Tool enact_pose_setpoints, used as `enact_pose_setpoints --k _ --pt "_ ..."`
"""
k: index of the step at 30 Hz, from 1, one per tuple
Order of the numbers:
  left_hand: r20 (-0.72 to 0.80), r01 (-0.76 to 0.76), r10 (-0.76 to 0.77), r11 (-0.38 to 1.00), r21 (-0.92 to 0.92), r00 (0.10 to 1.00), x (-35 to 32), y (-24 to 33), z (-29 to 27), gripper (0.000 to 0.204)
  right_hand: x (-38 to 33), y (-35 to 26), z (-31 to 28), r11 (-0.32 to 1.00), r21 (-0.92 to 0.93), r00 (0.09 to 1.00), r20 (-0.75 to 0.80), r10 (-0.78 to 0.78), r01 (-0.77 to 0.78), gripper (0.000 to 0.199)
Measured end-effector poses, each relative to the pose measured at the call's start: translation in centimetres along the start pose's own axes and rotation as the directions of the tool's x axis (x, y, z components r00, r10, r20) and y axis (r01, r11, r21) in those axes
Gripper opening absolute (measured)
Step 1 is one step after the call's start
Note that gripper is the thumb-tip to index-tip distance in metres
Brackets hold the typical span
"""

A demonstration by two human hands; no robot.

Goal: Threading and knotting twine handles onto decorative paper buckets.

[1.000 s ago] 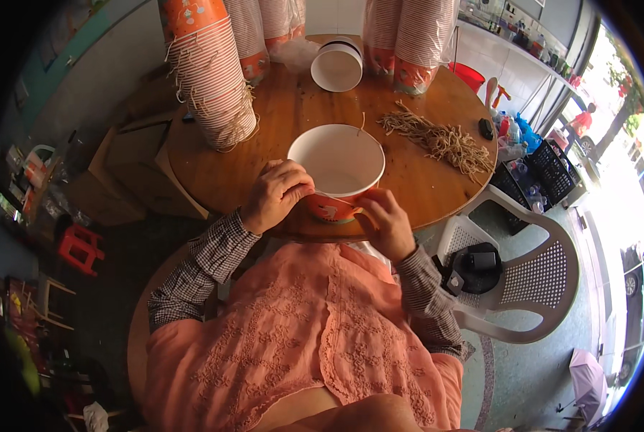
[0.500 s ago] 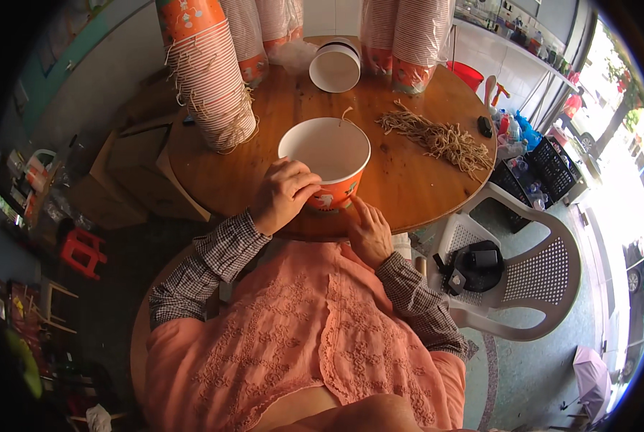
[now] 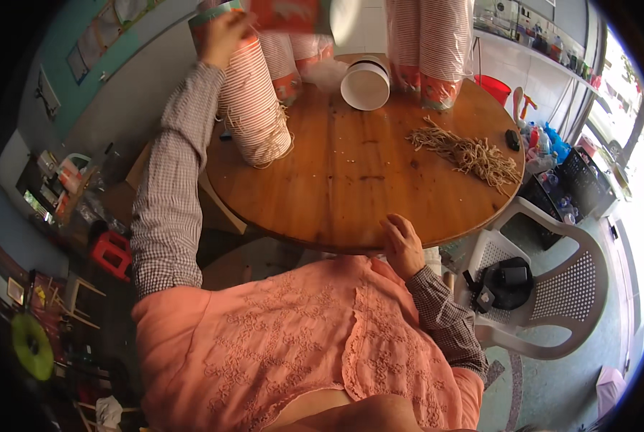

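High over the far left of the table, my left hand (image 3: 226, 39) is closed at the edge of an orange paper tub (image 3: 289, 16), which is smeared by motion and cut off by the top of the picture. Just below the hand rises a tall leaning stack of paper tubs (image 3: 253, 104) with pale rims and loose strings hanging off them. My right hand (image 3: 405, 248) rests at the table's front edge, fingers loosely bent and a little apart, holding nothing.
On the round wooden table (image 3: 336, 194) lie a bundle of twine (image 3: 473, 155), a small black object (image 3: 512, 140) and a white tub (image 3: 365, 86) on its side. Plastic-wrapped tub stacks (image 3: 444, 57) stand behind. A grey plastic chair (image 3: 563, 288) is at the right.
The orange tub has left the table's front and gone up to the far left with my left hand. My right hand no longer touches it. The view has shifted slightly.
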State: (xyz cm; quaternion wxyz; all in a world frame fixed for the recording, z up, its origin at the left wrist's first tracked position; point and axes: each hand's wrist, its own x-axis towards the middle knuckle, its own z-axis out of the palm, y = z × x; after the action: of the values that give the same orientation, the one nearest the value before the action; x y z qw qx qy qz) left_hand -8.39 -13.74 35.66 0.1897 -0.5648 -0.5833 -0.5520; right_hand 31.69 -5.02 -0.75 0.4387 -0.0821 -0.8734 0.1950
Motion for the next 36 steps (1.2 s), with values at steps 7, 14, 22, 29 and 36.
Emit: enact_pose_setpoints --k 7,14,22,29,36 --pt "-0.249 0.183 -0.402 0.776 -0.604 0.881 8.7 -9.2 -10.9 0.037 0.1 0.1 0.4 0.998 0.023 0.997 0.041 -0.060 0.059 0.032" --pt "-0.132 0.495 -0.796 0.486 -0.720 0.590 5.2 -15.3 -14.0 0.021 0.4 0.1 0.8 0.998 0.029 0.997 0.051 -0.049 0.048 0.031" --pt "-0.617 0.603 -0.295 0.703 0.377 0.730 3.4 -15.7 -16.6 0.056 0.4 0.0 1.0 0.999 -0.017 0.997 0.070 -0.040 0.041 0.032" --pt "-0.237 0.027 0.049 0.951 0.309 0.970 7.6 -9.3 -10.1 0.033 0.4 -0.6 0.8 0.997 -0.074 0.992 0.122 -0.019 0.028 0.032" --pt "-0.085 -0.118 0.253 0.691 0.713 0.964 3.8 -6.8 -7.4 0.054 0.9 -0.7 0.7 1.000 0.004 1.000 0.004 0.025 -0.025 0.025"
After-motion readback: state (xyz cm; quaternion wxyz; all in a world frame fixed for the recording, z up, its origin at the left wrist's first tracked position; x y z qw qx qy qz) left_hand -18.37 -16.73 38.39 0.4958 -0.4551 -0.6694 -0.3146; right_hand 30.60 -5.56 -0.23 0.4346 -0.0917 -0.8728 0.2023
